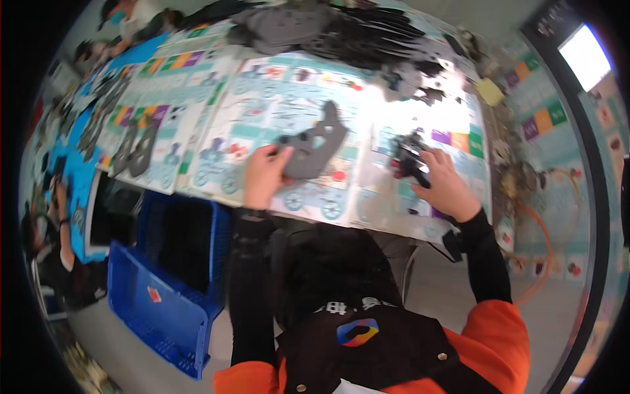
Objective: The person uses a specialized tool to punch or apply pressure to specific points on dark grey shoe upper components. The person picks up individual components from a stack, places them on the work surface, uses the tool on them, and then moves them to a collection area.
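Observation:
My left hand (264, 176) is closed on the lower left edge of a grey, flat, curved piece (319, 150) with cut-out holes, thumb on top. It is tilted up over the printed table sheet. My right hand (447, 184) is closed around a small, shiny black object (412, 159) at the right of the table. That object is blurred and partly under my fingers, so its kind cannot be told. Two similar grey pieces with holes (139, 154) lie on the sheet farther left.
A large heap of grey and black cut pieces (289, 27) covers the far side of the table (387, 213). Blue crates (157, 305) stand at the lower left. An orange hose (548, 243) hangs at the right. Other people sit at a blue surface (80, 177) on the left.

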Tool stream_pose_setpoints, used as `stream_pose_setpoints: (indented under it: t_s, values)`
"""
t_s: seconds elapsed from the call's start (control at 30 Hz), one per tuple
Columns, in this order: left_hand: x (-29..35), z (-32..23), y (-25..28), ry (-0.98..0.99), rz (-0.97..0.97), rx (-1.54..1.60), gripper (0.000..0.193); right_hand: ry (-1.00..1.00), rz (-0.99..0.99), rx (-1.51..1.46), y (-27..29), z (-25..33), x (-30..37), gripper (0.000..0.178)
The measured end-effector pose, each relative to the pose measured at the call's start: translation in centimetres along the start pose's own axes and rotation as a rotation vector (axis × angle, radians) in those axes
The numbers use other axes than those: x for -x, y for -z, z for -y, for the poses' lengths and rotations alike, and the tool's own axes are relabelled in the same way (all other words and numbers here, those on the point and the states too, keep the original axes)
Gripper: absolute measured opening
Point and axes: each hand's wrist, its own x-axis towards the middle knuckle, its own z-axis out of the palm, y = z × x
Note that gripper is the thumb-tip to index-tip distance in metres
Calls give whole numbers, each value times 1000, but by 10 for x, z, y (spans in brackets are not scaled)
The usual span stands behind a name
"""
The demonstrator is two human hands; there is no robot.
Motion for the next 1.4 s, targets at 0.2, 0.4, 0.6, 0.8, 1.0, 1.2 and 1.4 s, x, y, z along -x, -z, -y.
stream_pose_setpoints:
  t_s: [0.2,0.4,0.6,0.8,1.0,1.2,1.4]
  values:
    - [17,9,-33,-285,25,-458,60,-119,111,15,-7,-26,-2,78]
    - [31,11,-29,-522,-24,-448,62,-103,161,-29,-7,-38,-22,60]
    - [26,9,-17,-361,108,15,37,-301,55,-324,7,-15,-39,45]
    - [28,21,-31,-652,-80,-462,39,-362,515,-917,45,57,-54,48]
    - [27,23,-29,-809,-160,-603,34,-501,758,-870,36,99,-79,35]
    - [26,24,-28,-793,-113,-662,32,-555,831,-762,26,114,-90,33]
    - [25,25,-27,-756,-89,-656,31,-523,836,-754,21,110,-95,40]
